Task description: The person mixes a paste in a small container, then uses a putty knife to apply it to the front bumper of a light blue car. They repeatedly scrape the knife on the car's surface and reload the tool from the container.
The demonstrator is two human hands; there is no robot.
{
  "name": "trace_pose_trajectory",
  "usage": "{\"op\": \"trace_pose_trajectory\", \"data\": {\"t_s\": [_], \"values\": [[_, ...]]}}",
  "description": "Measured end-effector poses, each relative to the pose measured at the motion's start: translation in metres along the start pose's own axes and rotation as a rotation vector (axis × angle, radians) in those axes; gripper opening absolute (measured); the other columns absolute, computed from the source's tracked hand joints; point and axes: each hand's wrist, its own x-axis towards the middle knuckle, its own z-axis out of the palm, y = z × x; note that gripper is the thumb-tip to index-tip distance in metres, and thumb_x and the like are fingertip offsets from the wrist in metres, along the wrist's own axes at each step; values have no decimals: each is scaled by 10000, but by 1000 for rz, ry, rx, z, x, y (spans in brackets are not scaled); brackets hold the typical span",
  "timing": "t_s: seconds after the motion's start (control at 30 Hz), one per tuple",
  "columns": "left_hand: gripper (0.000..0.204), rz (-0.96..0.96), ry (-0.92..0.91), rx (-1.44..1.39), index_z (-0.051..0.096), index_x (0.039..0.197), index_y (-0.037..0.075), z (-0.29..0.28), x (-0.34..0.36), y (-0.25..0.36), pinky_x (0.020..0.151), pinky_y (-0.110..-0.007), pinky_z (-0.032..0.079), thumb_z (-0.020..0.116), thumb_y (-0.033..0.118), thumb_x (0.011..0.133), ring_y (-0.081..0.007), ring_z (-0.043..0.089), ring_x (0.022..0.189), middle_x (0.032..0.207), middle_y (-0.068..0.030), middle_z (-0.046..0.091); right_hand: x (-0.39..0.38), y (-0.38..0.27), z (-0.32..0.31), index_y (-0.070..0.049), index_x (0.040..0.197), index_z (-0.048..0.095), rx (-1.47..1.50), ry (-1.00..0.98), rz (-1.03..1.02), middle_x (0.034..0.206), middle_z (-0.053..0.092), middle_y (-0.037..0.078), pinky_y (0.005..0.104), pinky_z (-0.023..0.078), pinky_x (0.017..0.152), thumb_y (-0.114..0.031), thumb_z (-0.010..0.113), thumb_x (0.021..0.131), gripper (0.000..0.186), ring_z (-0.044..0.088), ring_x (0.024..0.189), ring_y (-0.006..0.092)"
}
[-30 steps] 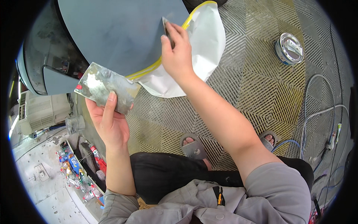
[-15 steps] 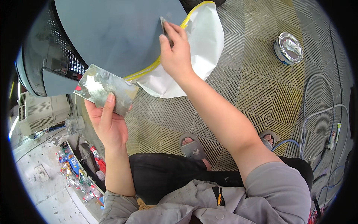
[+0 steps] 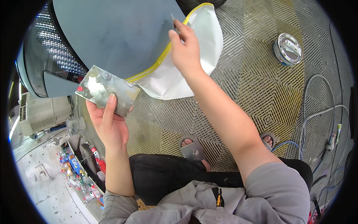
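In my left hand is a flat rectangular mixing board, smeared with grey filler and a whitish patch, with a small red blob at its left corner. My thumb lies on top of it. My right hand grips a thin putty scraper, mostly hidden by the fingers, against the right side of a grey-blue car body panel. Yellow masking tape runs along the panel's edge. From the tape hangs a white masking sheet, partly behind my right hand.
A round metal can stands on the ribbed floor grating at the right. Hoses curl beyond it. Near my left elbow is a bin beside many bottles. A car lamp borders the panel.
My right hand has moved slightly to the right with the scraper, closer to the taped edge. My left hand and the board have barely shifted.
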Motion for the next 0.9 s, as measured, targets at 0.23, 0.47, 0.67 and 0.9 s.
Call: {"op": "trace_pose_trajectory", "data": {"t_s": [0.23,0.47,0.67,0.9], "values": [[541,11,-4,-6,421,1542,74,-2,-2,2,718,-377,659,608,-6,1041,-217,721,1103,1348,-105,654,4,-8,-47,61,1396,594,654,-37,382,1284,686,119,384,540,999,-201,640,1032,451,648,1173,223],[552,0,-7,-8,413,1553,76,-2,-5,5,748,-385,653,599,-10,1041,-223,708,1134,1370,-109,639,13,-1,-65,13,1281,643,494,86,437,1141,735,83,341,555,931,-133,593,1048,279,702,1010,200],[561,-15,48,15,403,1563,70,-11,-11,7,807,-387,648,590,-15,1042,-226,694,1163,1386,-108,628,39,20,-46,0,1259,630,414,-59,129,1187,738,75,318,552,947,-52,725,979,300,701,1074,156],[567,-28,97,37,399,1567,68,-31,-20,11,812,-384,649,592,-16,1040,-226,690,1173,1413,-112,617,84,20,-36,35,1292,611,318,-121,-104,1194,704,87,344,533,1003,-15,713,985,327,668,1098,183]]}}
